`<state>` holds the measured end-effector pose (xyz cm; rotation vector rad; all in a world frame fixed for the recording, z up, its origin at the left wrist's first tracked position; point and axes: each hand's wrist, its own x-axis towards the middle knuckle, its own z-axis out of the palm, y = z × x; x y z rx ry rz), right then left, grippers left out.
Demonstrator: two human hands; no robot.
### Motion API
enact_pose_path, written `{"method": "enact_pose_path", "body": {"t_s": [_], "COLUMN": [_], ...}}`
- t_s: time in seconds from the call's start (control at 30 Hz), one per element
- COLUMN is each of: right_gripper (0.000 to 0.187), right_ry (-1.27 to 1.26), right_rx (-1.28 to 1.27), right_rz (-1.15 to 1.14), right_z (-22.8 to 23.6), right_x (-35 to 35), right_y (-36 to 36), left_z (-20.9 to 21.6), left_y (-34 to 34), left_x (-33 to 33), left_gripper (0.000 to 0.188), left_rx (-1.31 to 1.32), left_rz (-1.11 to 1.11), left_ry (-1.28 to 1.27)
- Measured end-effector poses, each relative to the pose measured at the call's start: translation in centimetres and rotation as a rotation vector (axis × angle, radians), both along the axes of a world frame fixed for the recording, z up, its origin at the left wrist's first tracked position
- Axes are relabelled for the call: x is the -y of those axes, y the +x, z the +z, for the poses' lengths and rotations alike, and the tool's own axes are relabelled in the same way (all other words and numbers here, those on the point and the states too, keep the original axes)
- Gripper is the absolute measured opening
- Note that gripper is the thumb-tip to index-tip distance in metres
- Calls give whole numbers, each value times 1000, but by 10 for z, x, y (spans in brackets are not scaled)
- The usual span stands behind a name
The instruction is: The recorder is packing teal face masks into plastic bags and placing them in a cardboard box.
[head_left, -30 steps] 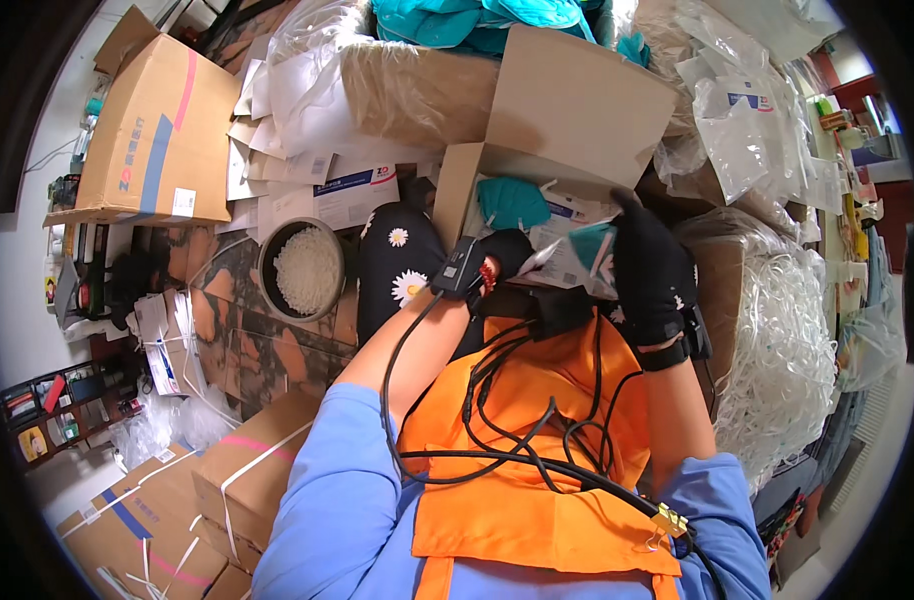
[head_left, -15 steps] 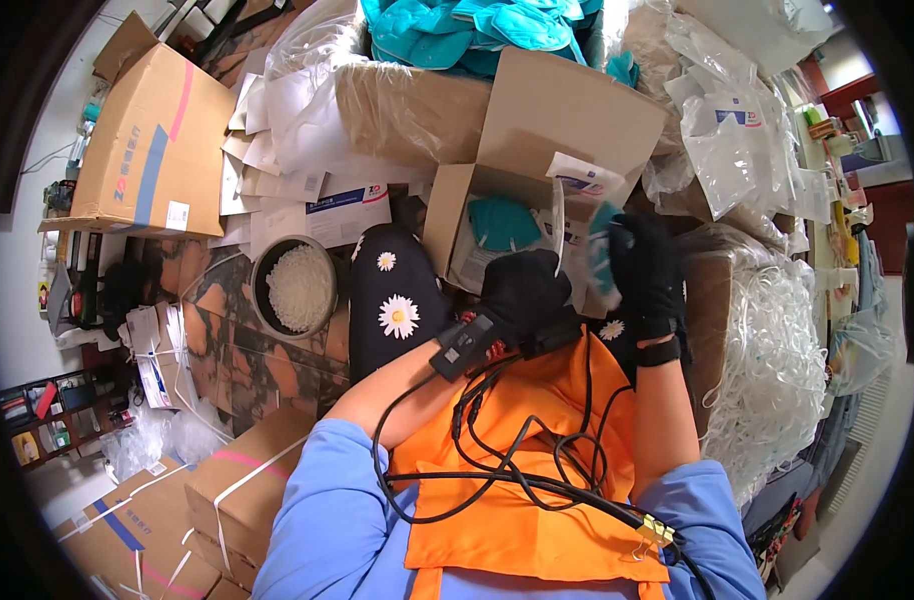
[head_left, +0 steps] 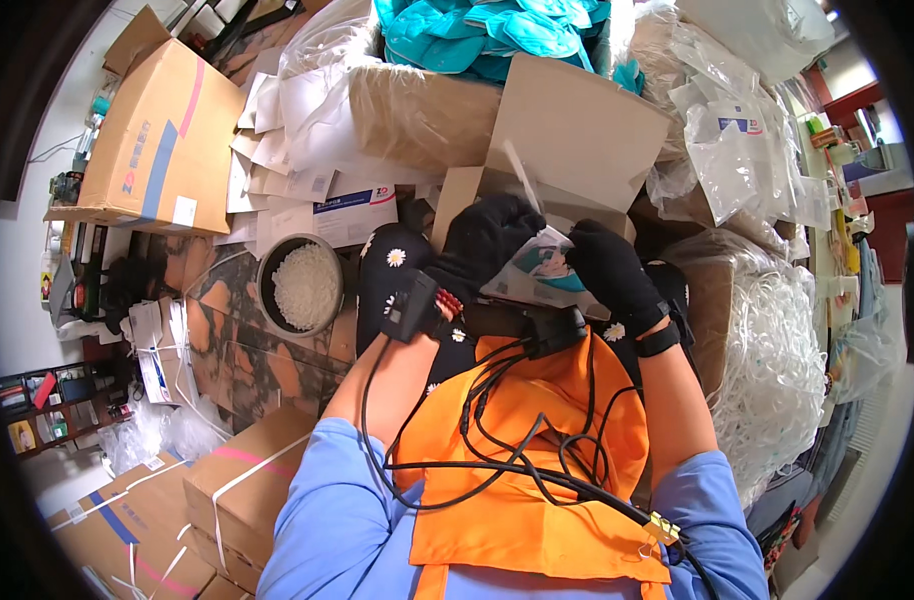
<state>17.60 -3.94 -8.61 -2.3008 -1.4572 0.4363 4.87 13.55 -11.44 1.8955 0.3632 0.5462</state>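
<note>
My left hand (head_left: 487, 240), in a black glove, is closed on the left side of a small clear plastic bag (head_left: 557, 238). A thin pale strip (head_left: 523, 178) sticks up from its fingers. My right hand (head_left: 617, 268), also black-gloved, has its fingers closed at the bag's right edge; its fingertips are partly hidden. Between the hands a teal mask (head_left: 547, 262) with light straps shows at the bag; whether it lies fully inside I cannot tell. All this is over an open cardboard box (head_left: 582, 125) in front of my lap, its inside largely covered by my hands.
Heaped teal masks (head_left: 487, 30) fill a plastic-lined box beyond. A grey bowl (head_left: 267, 300) of white pieces stands left, near a large carton (head_left: 167, 140). White straps (head_left: 767, 360) fill a lined box at right. Black cables (head_left: 517, 470) cross my orange apron (head_left: 537, 530).
My right hand has moved left with the teal mask to the bag. My left hand has moved up and left, and the bag has tilted between the hands.
</note>
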Motion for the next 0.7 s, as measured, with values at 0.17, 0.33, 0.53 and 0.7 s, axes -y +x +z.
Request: {"method": "enact_pose_path", "body": {"t_s": [0.17,0.33,0.53,0.7], "right_gripper": [17,16,9,10], "right_ry": [132,187,246,215], "right_rx": [-207,-286,126,152], "right_rz": [12,-117,66,255], "right_z": [-6,-25,-9,28], "right_x": [-6,-14,-11,-15], "right_y": [-8,-28,-40,-78], "left_z": [-34,-26,-35,-112], "left_y": [-3,-1,3,-2], "left_x": [6,19,34,19], "left_gripper": [20,21,22,14], "left_rx": [-166,-200,-307,-154], "left_rz": [-154,-134,-45,176], "left_ry": [-58,-32,-149,663]}}
